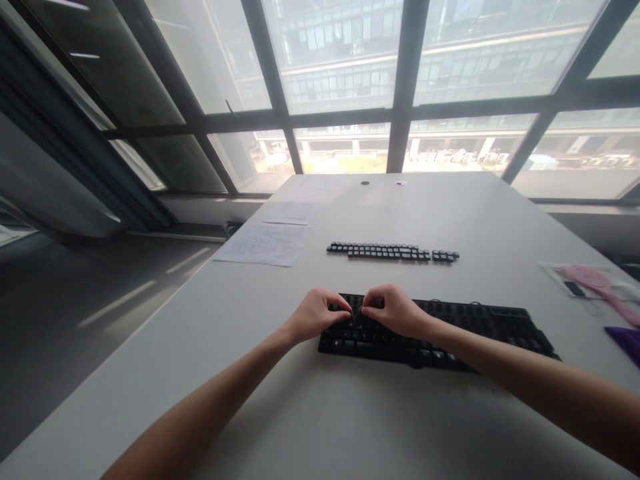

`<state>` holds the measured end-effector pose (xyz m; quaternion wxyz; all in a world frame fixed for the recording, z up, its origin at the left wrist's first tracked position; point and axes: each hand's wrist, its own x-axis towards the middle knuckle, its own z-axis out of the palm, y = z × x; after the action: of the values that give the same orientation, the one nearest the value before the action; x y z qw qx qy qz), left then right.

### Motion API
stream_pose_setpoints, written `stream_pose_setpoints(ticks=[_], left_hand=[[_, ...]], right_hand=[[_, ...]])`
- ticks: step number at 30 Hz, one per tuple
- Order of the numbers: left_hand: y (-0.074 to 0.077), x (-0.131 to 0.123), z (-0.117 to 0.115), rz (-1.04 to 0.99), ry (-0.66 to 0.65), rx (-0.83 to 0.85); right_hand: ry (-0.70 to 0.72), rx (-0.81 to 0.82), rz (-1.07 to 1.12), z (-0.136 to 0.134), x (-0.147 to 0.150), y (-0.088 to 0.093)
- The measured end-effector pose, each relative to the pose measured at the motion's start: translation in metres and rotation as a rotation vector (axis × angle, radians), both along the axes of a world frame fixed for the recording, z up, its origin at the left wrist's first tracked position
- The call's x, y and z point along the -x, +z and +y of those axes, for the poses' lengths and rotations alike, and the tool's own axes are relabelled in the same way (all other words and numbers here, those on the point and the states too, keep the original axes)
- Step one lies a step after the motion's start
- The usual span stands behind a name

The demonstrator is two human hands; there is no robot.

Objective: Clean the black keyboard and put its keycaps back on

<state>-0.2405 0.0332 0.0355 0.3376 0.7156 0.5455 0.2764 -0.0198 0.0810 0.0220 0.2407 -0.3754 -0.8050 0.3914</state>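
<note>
A black keyboard (480,327) lies across the white table (350,413) in front of me. Both hands rest on its left part. My left hand (316,315) is curled with thumb and fingertips pinched over a key near the upper left. My right hand (395,310) is curled the same way, its fingertips meeting the left hand's at about the same key. What the fingertips grip is too small to make out. Farther back, rows of loose black keycaps (393,252) are laid out on the table.
Printed paper sheets (265,243) lie at the table's left edge, more behind them. A clear bag with pink items (593,283) and a purple cloth (627,340) sit at the right. Large windows stand beyond the table's far end; the floor drops away at left.
</note>
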Motion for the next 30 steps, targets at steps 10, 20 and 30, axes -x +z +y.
stream_pose_setpoints(ticks=[10,20,30], left_hand=[[-0.012,-0.006,-0.012,0.179,-0.053,-0.328],[-0.012,-0.001,-0.026,0.287,-0.129,-0.445],[-0.017,-0.008,-0.036,0.34,-0.125,-0.532]], right_hand=[[0.023,-0.123,-0.001,-0.003,0.003,-0.005],[0.062,-0.304,-0.04,-0.012,0.007,-0.01],[0.167,-0.528,-0.187,-0.02,0.004,-0.007]])
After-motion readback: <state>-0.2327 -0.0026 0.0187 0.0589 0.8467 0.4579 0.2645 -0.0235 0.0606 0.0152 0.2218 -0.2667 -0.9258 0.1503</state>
